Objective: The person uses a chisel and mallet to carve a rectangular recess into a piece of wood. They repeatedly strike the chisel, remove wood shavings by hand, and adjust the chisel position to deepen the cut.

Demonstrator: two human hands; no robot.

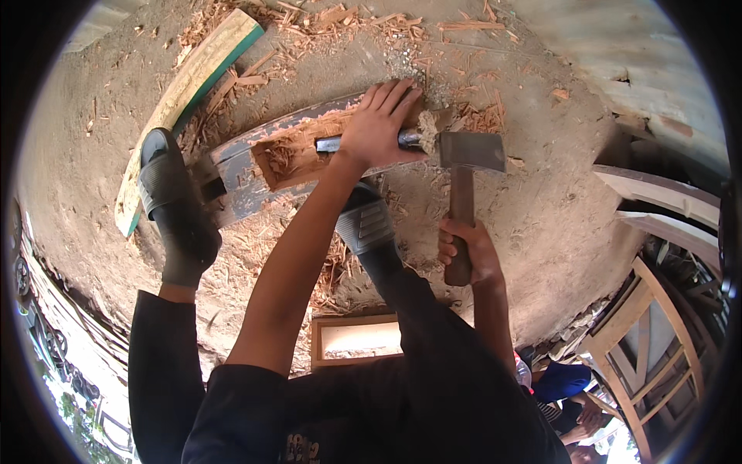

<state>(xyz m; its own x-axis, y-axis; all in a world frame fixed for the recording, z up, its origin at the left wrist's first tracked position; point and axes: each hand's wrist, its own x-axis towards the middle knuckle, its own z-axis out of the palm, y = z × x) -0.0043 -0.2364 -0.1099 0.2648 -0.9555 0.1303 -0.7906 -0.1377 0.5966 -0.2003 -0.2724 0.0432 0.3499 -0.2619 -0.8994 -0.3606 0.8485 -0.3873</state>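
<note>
My left hand (379, 127) lies over a chisel (329, 145), its fingers reaching across onto the wood. The metal blade points left into a recess cut in a long painted wooden beam (236, 174). At the chisel's other end, a frayed, battered butt shows on the right of my hand. My right hand (473, 251) is wrapped round the wooden handle of a hammer (473, 151). Its broad dark head is beside the frayed butt; whether they touch I cannot tell. My feet, in dark sandals (164, 182), are at the beam's near side and left end.
A curved plank with a green edge (189, 85) lies on the dirt floor at the left. Wood chips (332, 17) are strewn about. Near my legs is a rectangular wooden frame (355, 319). Wooden chair-like frames (641, 348) and another person (568, 387) are at the lower right.
</note>
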